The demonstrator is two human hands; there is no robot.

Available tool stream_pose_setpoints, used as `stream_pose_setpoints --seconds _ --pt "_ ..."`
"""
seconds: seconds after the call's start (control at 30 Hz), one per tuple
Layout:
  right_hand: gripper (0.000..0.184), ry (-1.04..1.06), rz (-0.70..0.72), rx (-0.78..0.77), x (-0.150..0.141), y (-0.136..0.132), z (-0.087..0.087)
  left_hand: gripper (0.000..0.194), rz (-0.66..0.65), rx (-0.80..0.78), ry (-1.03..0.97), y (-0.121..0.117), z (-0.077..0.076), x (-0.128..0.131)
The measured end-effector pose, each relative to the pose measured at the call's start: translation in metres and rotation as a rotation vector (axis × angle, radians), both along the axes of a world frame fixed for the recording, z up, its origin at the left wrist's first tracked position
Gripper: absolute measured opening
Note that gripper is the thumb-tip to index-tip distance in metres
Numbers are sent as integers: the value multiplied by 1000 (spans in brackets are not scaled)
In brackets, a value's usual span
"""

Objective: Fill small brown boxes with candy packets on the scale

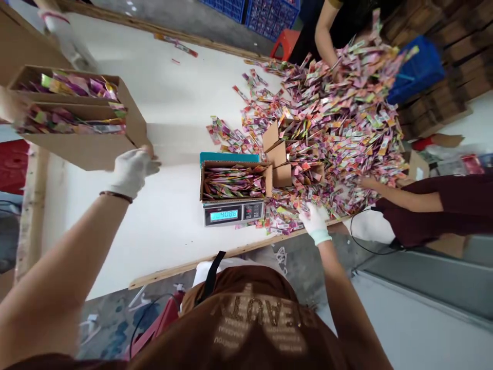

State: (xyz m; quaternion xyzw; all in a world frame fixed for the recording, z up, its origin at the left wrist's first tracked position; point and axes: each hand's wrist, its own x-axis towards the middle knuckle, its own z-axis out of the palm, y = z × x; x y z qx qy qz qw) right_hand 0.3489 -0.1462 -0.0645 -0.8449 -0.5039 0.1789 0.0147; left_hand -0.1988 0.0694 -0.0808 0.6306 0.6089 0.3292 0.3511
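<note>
My left hand (133,169), in a white glove, touches the lower right corner of a cardboard box (88,149) with its fingers stretched out. Colourful stick packets fill this box and another beside it. My right hand (316,223), also gloved, rests at the near edge of a large heap of stick packets (346,123), fingers apart among them. Between my hands, a digital scale (233,213) with a lit display carries an open cardboard box (268,182) full of packets. A teal block (229,158) shows behind that box.
Open boxes with packets (283,174) stand right of the scale. Other people's hands are at the heap (335,72) (370,184) and by the left boxes (11,105). Blue crates (418,67) stand beyond the white table (165,216), whose wooden edge (231,252) lies near me.
</note>
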Motion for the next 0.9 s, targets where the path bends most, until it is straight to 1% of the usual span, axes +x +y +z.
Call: stream_pose_setpoints --seconds 0.07,0.13,0.2,0.23,0.27,0.3,0.37,0.43,0.47,0.53,0.6,0.67,0.73,0.8,0.83,0.9 --pt "48 79 104 175 -20 20 25 54 29 24 -22 -28 16 21" --pt "39 164 284 332 -52 45 48 43 2 118 -14 -58 38 46" --pt "35 186 510 418 -93 73 65 34 -105 222 18 -86 61 77" --pt "34 158 624 423 -115 87 72 33 -175 237 32 -98 71 94" --pt "34 102 720 398 -136 101 76 32 -270 232 71 -109 78 111" --pt "33 15 783 350 -156 115 80 31 -351 218 146 -118 84 128" --pt "30 -188 820 205 -187 138 83 27 -462 145 377 -129 88 156" --pt "28 -335 812 64 -204 155 85 29 -476 40 608 -134 88 175" --pt "27 -367 824 25 -207 159 87 31 -462 -9 684 -134 88 182" --pt "26 -365 874 30 -201 162 94 32 -429 -75 757 -132 87 189" --pt "23 -308 892 112 -181 156 105 35 -413 -101 777 -128 86 192" --pt "22 -187 855 202 -149 144 119 38 -415 -111 791 -124 85 193" --pt "23 -4 812 250 -107 129 131 42 -435 -105 795 -121 82 194" --pt "22 148 780 203 -60 115 133 44 -465 -83 789 -120 78 192" --pt "20 157 747 133 -36 109 129 44 -469 -72 789 -120 76 189" --pt "17 36 626 -36 7 101 113 44 -450 -74 794 -119 69 176"
